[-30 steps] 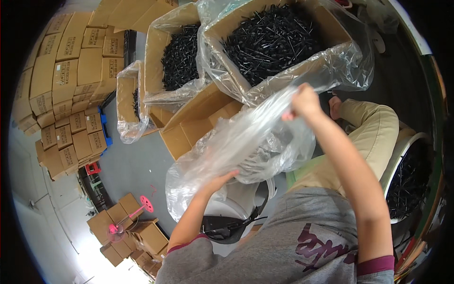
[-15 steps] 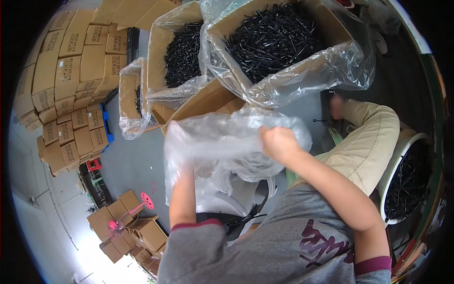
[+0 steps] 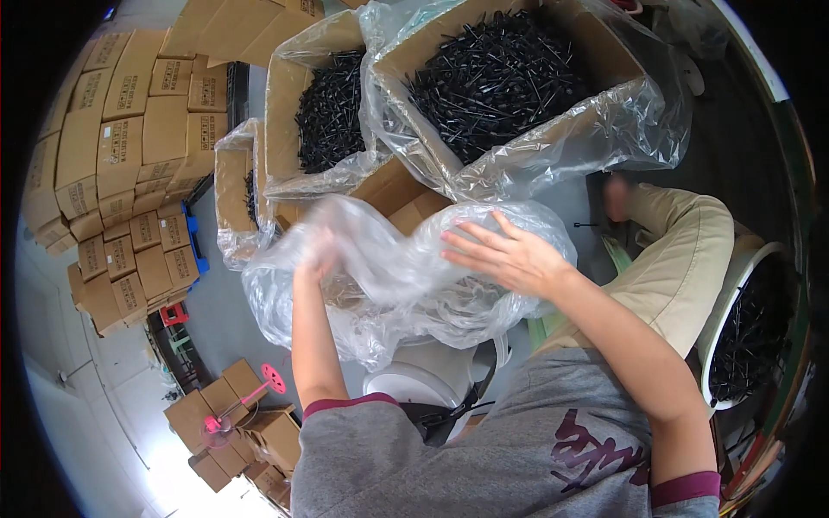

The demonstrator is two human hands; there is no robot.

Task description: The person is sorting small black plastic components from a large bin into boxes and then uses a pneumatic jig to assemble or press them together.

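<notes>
When viewed from the head camera, shows a clear plastic bag [image 3: 406, 302] crumpled loosely between both hands, covering part of an open carton [image 3: 406, 192] and part of a white object [image 3: 423, 371] below, too hidden to identify. Right hand [image 3: 509, 256] laid against the film, fingers well spread, visibly gripping nothing; left hand [image 3: 319, 259] blurred at the opposite side of the bag, impossible to tell how far closed or whether grasping. Beyond, with clear film draped over the rims: a large carton [image 3: 617, 43] heaped with slender black parts [image 3: 501, 82], a second carton [image 3: 283, 108] just beside, filled likewise, and a narrow carton [image 3: 231, 186] farther left, with only a sliver of dark contents on show. To the right, partly behind the trousered leg [image 3: 673, 259], a white tub [image 3: 719, 311] of similar black pieces [image 3: 751, 341], individually hard to make out. Cut off by the upper edge: the far side of the large carton. At left, stacked closed boxes [image 3: 121, 147], contents out of sight.
</notes>
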